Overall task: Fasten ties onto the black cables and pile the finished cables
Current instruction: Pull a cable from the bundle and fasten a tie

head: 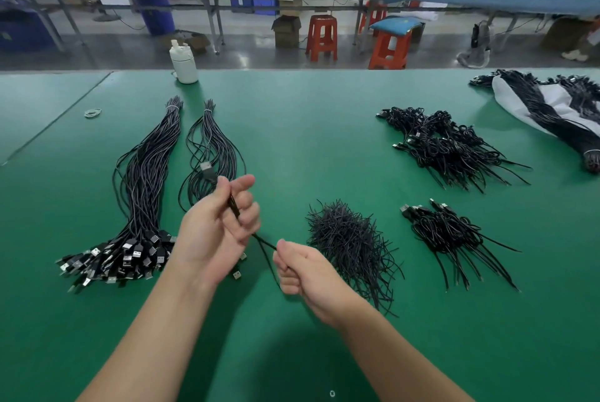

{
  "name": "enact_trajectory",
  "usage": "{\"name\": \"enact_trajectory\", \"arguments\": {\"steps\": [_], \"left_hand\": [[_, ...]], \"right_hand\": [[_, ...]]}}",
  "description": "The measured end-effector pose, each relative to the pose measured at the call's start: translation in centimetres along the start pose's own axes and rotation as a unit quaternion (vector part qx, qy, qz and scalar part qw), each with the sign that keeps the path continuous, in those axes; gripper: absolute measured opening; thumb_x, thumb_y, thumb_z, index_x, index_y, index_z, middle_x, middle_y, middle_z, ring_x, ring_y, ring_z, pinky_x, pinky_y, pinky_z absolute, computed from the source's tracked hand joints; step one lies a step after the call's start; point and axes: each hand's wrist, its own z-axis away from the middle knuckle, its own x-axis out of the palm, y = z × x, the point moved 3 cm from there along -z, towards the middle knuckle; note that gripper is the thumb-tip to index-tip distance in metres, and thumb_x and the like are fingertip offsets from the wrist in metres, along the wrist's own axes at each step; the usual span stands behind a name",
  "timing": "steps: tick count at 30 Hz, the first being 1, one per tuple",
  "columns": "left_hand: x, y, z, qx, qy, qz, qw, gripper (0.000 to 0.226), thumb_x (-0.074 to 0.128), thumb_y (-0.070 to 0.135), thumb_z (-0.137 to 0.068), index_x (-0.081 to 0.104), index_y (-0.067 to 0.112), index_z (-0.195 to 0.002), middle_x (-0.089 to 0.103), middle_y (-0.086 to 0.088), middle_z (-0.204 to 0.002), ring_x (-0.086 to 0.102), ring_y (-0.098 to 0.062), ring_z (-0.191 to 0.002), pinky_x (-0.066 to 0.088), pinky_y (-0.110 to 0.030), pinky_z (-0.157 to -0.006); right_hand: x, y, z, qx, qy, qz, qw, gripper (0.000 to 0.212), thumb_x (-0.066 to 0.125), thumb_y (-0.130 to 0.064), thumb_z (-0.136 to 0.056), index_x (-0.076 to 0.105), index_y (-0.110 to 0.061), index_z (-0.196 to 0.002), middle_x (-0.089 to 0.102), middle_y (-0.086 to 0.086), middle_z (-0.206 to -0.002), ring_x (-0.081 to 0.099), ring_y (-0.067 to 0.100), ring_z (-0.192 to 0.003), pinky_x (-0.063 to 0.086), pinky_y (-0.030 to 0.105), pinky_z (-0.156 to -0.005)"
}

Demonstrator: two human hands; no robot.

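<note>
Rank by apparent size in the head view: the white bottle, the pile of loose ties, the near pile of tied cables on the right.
1 and 2. Pile of loose ties and near tied-cable pile: look alike, unranked.
3. White bottle, though it stands farther away.

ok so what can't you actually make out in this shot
- Head view: the thin black cable in the left hand; curled fingers hide its folds and any tie.
- The right hand grip on the cable's lower stretch, hidden by its fist.
- The black bundle in white wrapping, cut off by the right edge.
- Far benches: items too small, blurred.
</note>
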Motion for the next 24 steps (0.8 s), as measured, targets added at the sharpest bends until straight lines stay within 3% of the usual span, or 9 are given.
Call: {"name": "enact_trajectory", "arguments": {"steps": [4, 6, 8, 11, 14, 16, 18, 20, 24], "left_hand": [[-0.6, 0.6, 1.4, -0.099, -0.188, -0.187, 0.959, 0.043, 0.038, 0.026, -0.101, 0.07, 0.0, -0.09, 0.056, -0.003, -0.05, 0.035, -0.005, -0.033, 0.027, -0.018, -0.039], [-1.8, 0.0, 2.0, -0.176, -0.258, -0.382, 0.87, 0.046, 0.039, 0.03, -0.102, 0.069, -0.004, -0.098, 0.067, -0.013, -0.062, 0.042, -0.01, -0.035, 0.024, -0.029, -0.043], [-2.8, -1.0, 2.0, -0.22, -0.227, -0.496, 0.809, 0.045, 0.036, 0.03, -0.107, 0.067, -0.003, -0.108, 0.074, -0.016, -0.079, 0.061, -0.02, -0.048, 0.037, -0.031, -0.044], [-3.5, -2.5, 1.0, -0.146, -0.075, -0.504, 0.848, 0.037, 0.034, 0.02, -0.107, 0.063, 0.001, -0.12, 0.077, -0.01, -0.099, 0.073, -0.026, -0.093, 0.058, -0.029, -0.073], [-3.2, -3.6, 0.0, -0.049, 0.01, -0.323, 0.945, 0.038, 0.032, 0.022, -0.107, 0.058, -0.001, -0.124, 0.074, -0.011, -0.11, 0.069, -0.022, -0.108, 0.055, -0.024, -0.089], [-2.5, -4.0, -0.5, -0.023, 0.058, -0.154, 0.986, 0.044, 0.028, 0.026, -0.107, 0.056, -0.005, -0.121, 0.073, -0.018, -0.109, 0.071, -0.027, -0.104, 0.058, -0.026, -0.083], [-2.0, -3.9, -0.9, -0.017, 0.088, -0.047, 0.995, 0.044, 0.029, 0.027, -0.108, 0.059, -0.004, -0.114, 0.075, -0.013, -0.09, 0.074, -0.021, -0.082, 0.058, -0.024, -0.066], [-1.4, -3.4, -1.1, -0.018, 0.082, -0.017, 0.996, 0.037, 0.037, 0.027, -0.104, 0.06, -0.001, -0.112, 0.062, 0.002, -0.066, 0.055, -0.008, -0.052, 0.045, -0.02, -0.045], [-1.1, -2.0, -0.7, -0.016, -0.01, -0.083, 0.996, 0.032, 0.047, 0.027, -0.096, 0.063, 0.0, -0.104, 0.04, 0.007, -0.056, 0.028, -0.004, -0.042, 0.023, -0.017, -0.038]], "right_hand": [[-1.2, -0.9, -1.0, 0.02, 0.032, -0.107, 0.994, 0.041, 0.05, -0.033, -0.101, 0.045, -0.019, -0.063, 0.022, -0.004, -0.057, 0.017, 0.01, -0.05, 0.013, 0.026, -0.051], [-1.5, -1.4, -1.3, 0.024, 0.036, -0.155, 0.987, 0.041, 0.048, -0.031, -0.101, 0.048, -0.018, -0.062, 0.022, -0.004, -0.056, 0.017, 0.009, -0.047, 0.013, 0.024, -0.048], [-1.4, -2.0, -1.4, 0.02, 0.025, -0.167, 0.985, 0.041, 0.045, -0.03, -0.103, 0.049, -0.018, -0.064, 0.023, -0.005, -0.056, 0.018, 0.008, -0.047, 0.012, 0.024, -0.048], [-0.7, -2.3, -1.2, 0.007, 0.008, -0.127, 0.992, 0.039, 0.042, -0.028, -0.105, 0.048, -0.017, -0.068, 0.024, -0.005, -0.056, 0.017, 0.008, -0.047, 0.011, 0.025, -0.047], [0.3, -1.5, -0.9, 0.002, -0.008, -0.068, 0.998, 0.035, 0.044, -0.032, -0.102, 0.044, -0.019, -0.069, 0.021, -0.006, -0.054, 0.013, 0.009, -0.047, 0.01, 0.024, -0.046], [0.8, -0.2, -0.9, 0.014, -0.01, -0.017, 1.0, 0.039, 0.044, -0.034, -0.103, 0.043, -0.022, -0.066, 0.021, -0.007, -0.054, 0.012, 0.01, -0.048, 0.011, 0.023, -0.045], [0.8, 1.0, -0.9, 0.027, 0.004, 0.005, 1.0, 0.045, 0.042, -0.036, -0.106, 0.041, -0.025, -0.062, 0.021, -0.008, -0.053, 0.012, 0.009, -0.048, 0.012, 0.022, -0.045], [0.4, 1.7, -1.1, 0.033, 0.019, -0.006, 0.999, 0.048, 0.044, -0.041, -0.105, 0.037, -0.024, -0.06, 0.019, -0.006, -0.054, 0.011, 0.011, -0.049, 0.01, 0.024, -0.046], [-1.3, 1.8, -1.5, 0.045, 0.066, -0.115, 0.99, 0.049, 0.051, -0.042, -0.1, 0.035, -0.024, -0.057, 0.015, -0.004, -0.053, 0.011, 0.011, -0.046, 0.011, 0.023, -0.041]]}}
